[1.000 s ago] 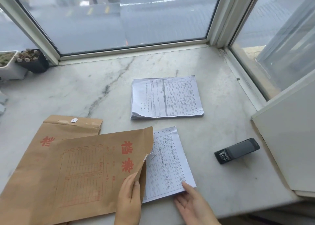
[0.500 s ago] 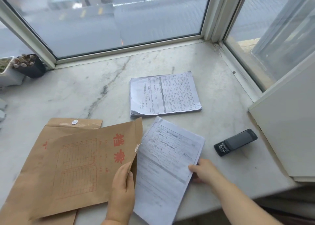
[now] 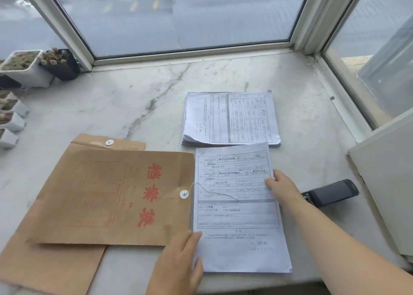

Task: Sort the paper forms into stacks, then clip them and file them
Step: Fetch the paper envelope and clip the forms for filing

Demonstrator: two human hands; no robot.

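- Two lots of paper forms lie on the marble sill (image 3: 125, 98): a near set of forms (image 3: 240, 210), lengthwise toward the person, and a thicker stack of forms (image 3: 231, 118) set crosswise just beyond it, the two touching or overlapping at the near set's far edge.
- The near set lies flat just right of the upper brown envelope (image 3: 111, 196); its left edge meets the envelope's open right end, and whether it is tucked inside I cannot tell.
- The right hand (image 3: 282, 184) rests on the right edge of the near set, thumb on top of the sheet and the other fingers curled at the margin, seemingly pinching it.
- The left hand (image 3: 178, 261) lies flat at the near left corner of the set, fingers straight and close together, pressing where paper and envelope meet.
- A white string (image 3: 214, 192) runs from the envelope's round fastener (image 3: 184, 194) across the printed sheet.
- The upper envelope, printed with red characters and a faint red table, lies over a second brown envelope (image 3: 51, 268), whose flap and own fastener show beyond it.
- A black stapler (image 3: 333, 194) sits on the sill just right of the right forearm.
- A white board (image 3: 388, 183) leans at the right edge.
- Several small plant pots (image 3: 33, 67) stand at the far left by the window frame (image 3: 73, 40).
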